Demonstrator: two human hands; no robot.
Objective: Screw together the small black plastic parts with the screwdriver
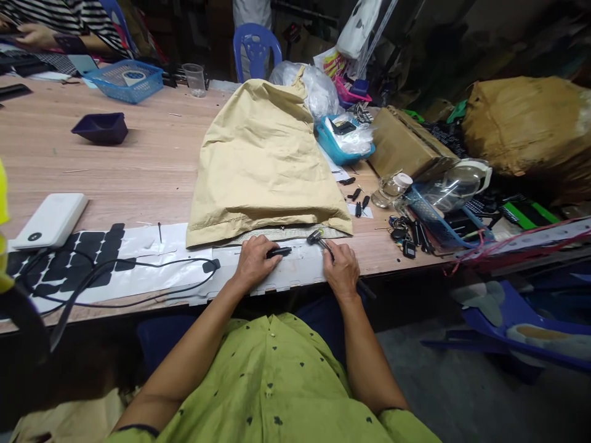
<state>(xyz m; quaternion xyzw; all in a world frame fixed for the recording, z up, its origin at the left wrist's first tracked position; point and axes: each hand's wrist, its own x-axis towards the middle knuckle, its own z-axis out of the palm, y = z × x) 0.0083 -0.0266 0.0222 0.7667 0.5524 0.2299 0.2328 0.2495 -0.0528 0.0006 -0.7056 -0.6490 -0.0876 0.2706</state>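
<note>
My left hand [255,261] rests at the table's front edge, closed on a small black piece [280,251] that lies against the grey-white board [268,280]. What exactly this piece is, I cannot make out. To its right, my right hand [341,269] is wrapped round the handle of a small hammer [316,236]. The hammer's metal head is just above the board, pointing towards the left hand, and the handle's dark end sticks out below the wrist. Right behind both hands lies a large beige cloth bag [268,166], its near edge beside the hammer head.
A white power bank [52,220], black adhesive pads [90,246] and a looped black cable [152,261] lie left. Keys and fobs [406,240], a glass jar [390,189] and a blue basket [429,215] crowd the right. Another person's hand [39,37] shows far left.
</note>
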